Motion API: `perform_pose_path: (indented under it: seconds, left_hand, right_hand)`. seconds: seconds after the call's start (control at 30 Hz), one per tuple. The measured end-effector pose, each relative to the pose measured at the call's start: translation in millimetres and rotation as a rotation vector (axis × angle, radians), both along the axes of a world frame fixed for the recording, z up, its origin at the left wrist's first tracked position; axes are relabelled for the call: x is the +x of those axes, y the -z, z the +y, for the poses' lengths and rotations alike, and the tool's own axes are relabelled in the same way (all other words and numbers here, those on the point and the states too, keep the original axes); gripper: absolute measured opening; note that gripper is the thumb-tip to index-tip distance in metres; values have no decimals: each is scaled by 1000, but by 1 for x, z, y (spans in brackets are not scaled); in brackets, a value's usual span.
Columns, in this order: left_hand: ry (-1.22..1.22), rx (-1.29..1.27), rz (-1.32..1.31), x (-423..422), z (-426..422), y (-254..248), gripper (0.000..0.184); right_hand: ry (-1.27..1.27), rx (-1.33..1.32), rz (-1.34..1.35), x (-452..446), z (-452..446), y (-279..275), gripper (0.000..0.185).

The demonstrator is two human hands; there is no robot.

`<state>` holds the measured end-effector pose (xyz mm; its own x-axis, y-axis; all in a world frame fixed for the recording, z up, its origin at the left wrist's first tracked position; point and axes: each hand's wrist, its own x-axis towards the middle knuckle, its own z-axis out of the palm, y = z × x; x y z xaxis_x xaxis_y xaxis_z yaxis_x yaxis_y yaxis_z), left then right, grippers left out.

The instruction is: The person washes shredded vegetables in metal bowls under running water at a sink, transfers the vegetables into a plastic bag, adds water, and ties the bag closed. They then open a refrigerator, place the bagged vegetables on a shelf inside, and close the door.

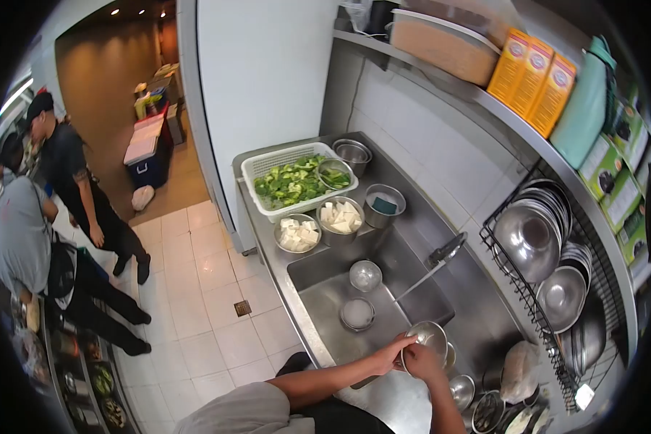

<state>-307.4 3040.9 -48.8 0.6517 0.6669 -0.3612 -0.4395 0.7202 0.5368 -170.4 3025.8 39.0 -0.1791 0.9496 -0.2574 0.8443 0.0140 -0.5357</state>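
My left hand (393,354) and my right hand (424,361) meet over the near right corner of the sink. Both are closed on the rim of a shiny metal bowl (430,335), tilted so its inside shows. Inside the sink basin (322,307) sit two smaller metal bowls: one (365,275) near the middle, and another (357,314) closer to me with whitish, cloudy contents. A faucet (447,250) reaches over the basin from the wall side. The pale line below it could be water or a spout; I cannot tell which.
Beyond the sink stand bowls of white cubes (298,234), a pot with a green sponge (384,206) and a white basket (249,173) of chopped greens. A dish rack (532,239) and a shelf (441,76) line the wall. Two people (76,166) stand at left.
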Motion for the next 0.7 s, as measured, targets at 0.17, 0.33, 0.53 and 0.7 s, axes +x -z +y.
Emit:
perform_pose_path:
  seconds: [0.17, 0.33, 0.53, 0.7]
  left_hand:
    - [-93, 115, 7, -11, -2, -13, 84]
    - [-263, 187, 90, 1, -5, -3, 95]
    - [-300, 241, 110, -5, -3, 2, 96]
    - [-502, 326, 75, 8, 3, 18, 84]
  right_hand:
    - [-162, 320, -146, 15, 7, 13, 31]
    - [87, -184, -91, 7, 19, 28, 42]
    - [-2, 51, 107, 0, 10, 31, 29]
    - [-382, 251, -131, -1, 14, 10, 30]
